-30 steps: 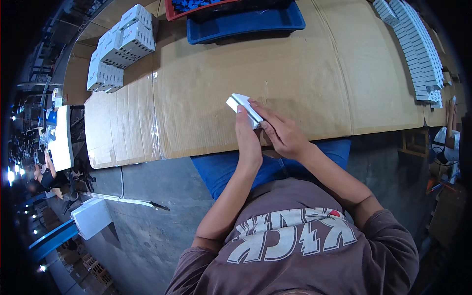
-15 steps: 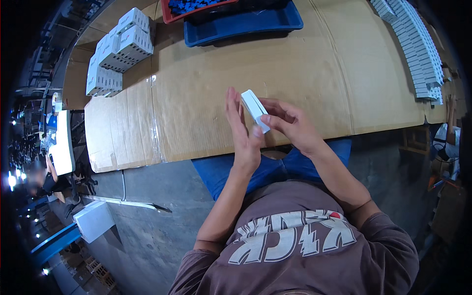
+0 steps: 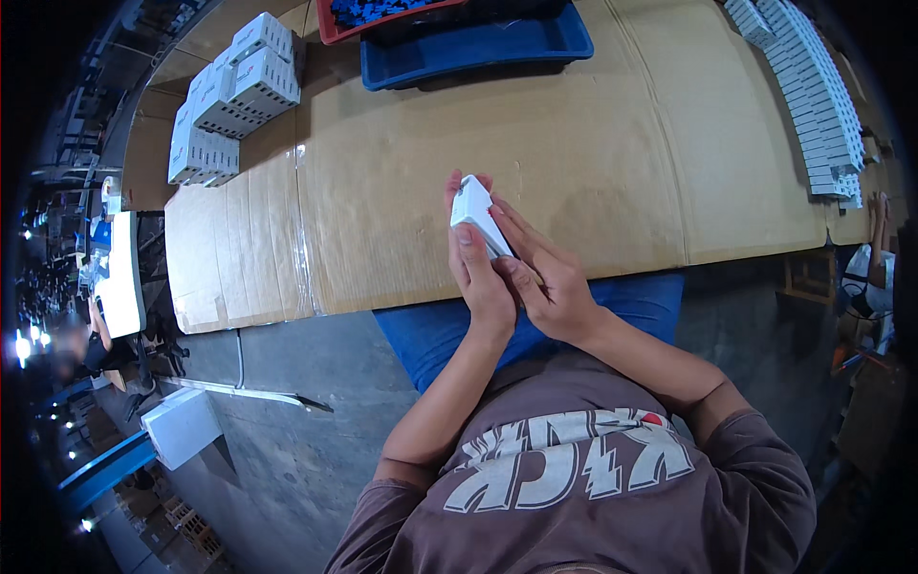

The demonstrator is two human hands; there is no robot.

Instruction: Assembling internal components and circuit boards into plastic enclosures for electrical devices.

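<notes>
Between my two hands, just over the near part of the cardboard-covered table (image 3: 402,239), is a small white box (image 3: 473,212), tilted with its far end up and to the left. My left hand (image 3: 483,277) cups the box from the left and beneath, its thumb on the near face and fingertips showing past the far end. From the right, my right hand (image 3: 547,277) presses along the box's side with its fingers, its thumb near the lower end. Part of the box is hidden by both hands.
Stacked white boxes (image 3: 229,100) stand at the far left. A long row of thin white boxes (image 3: 808,100) lines the far right. At the back sit a blue tray (image 3: 478,55) and a red tray (image 3: 330,29) holding small blue pieces. Other people are at both sides.
My left hand has gone from stretched flat beside the white box to wrapped around it. The box has turned to show a broader face, and my right hand has shifted down and left against it.
</notes>
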